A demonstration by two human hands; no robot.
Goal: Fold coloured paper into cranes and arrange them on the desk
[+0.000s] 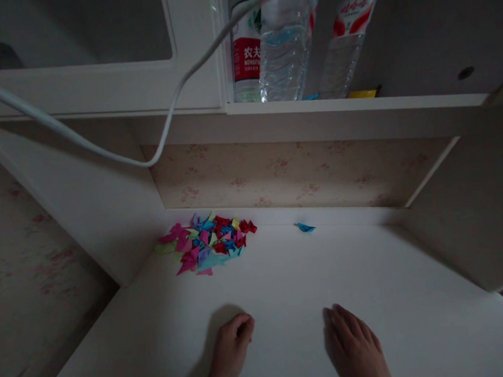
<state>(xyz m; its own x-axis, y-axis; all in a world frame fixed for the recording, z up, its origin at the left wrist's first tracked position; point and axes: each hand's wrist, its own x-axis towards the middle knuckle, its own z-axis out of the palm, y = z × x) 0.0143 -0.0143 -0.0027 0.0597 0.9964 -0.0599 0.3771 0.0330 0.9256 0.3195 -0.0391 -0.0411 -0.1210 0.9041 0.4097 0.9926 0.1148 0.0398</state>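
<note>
My left hand [234, 346] rests on the white desk [284, 284] with its fingers curled into a loose fist, and nothing shows in it. My right hand [355, 342] lies palm down on the desk, fingers stretched forward and holding nothing. Beyond my left hand, at the back left, is a heap of small folded paper pieces [212, 242] in pink, red, blue, green and purple. A single blue folded paper piece [306, 228] lies apart near the back edge, farther forward than my right hand. Neither hand touches the paper.
A white cable [137, 162] hangs across the upper left in front of a cabinet door [98, 90]. Plastic bottles [285, 54] stand on a shelf [400, 103] above the desk, with a yellow item [362, 94] beside them. Side panels [473, 219] bound the desk.
</note>
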